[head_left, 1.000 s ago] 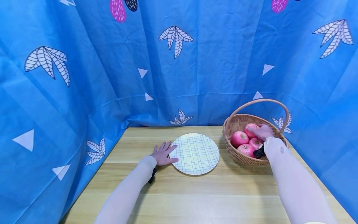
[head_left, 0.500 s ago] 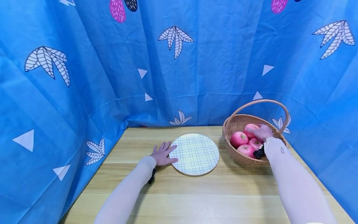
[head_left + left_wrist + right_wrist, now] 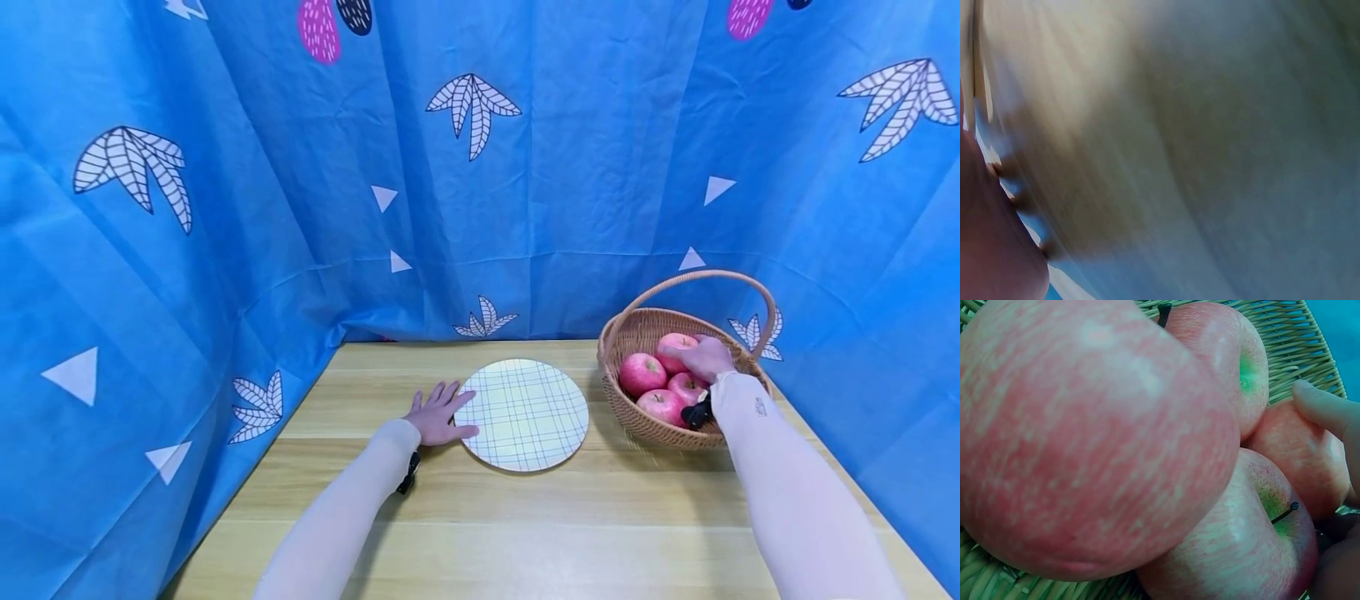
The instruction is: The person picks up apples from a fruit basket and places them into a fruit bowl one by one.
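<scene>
My left hand [image 3: 437, 415] lies flat with fingers spread at the left edge of a round, pale yellow plate [image 3: 528, 417] with a blue check pattern. Its thumb and index finger touch the rim. Inside a wicker basket [image 3: 637, 333] on the right, my right hand [image 3: 708, 358] grips the rearmost red apple [image 3: 675, 342]. The right wrist view shows the thumb [image 3: 1325, 407] on one side of that apple [image 3: 1300, 459] and fingers curled round the other, partly hidden. Other apples [image 3: 641, 374] lie against it. Blurred wood fills most of the left wrist view.
The basket's tall arched handle [image 3: 693, 275] rises over the apples and behind the right hand. A blue patterned curtain [image 3: 570, 167] encloses the wooden table [image 3: 570, 533] at the back and sides. Bare tabletop lies in front of plate and basket.
The head view has shifted very slightly. Both hands, the plate, the basket and the apples stay where they were.
</scene>
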Demonstrator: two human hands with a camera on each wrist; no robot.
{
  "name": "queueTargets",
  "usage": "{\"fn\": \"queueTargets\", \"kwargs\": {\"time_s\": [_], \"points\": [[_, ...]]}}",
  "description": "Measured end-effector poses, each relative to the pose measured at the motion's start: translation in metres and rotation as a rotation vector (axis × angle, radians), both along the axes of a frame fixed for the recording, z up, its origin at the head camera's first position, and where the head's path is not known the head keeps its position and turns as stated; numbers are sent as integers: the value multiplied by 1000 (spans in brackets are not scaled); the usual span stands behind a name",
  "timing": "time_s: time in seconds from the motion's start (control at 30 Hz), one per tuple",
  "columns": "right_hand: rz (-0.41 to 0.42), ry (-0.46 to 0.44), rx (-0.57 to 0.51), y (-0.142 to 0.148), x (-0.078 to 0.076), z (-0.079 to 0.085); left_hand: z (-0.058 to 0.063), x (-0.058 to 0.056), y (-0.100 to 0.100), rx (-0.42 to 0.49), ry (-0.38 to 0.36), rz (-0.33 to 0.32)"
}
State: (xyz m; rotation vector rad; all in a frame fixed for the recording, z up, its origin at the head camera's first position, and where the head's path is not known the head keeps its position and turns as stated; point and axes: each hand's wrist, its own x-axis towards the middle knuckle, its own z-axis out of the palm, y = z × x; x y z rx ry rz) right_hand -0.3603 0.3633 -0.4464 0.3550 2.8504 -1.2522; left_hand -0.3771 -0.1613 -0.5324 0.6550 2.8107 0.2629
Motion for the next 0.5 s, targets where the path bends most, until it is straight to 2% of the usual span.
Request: {"fn": "queueTargets", "kwargs": {"time_s": [0.23,0.5], "points": [[-24,26,17,3,1,0,-4,-3,2,-31,-3,-1],[-45,100,37,3,0,3,-9,-7,-3,2,-4,-12]]}}
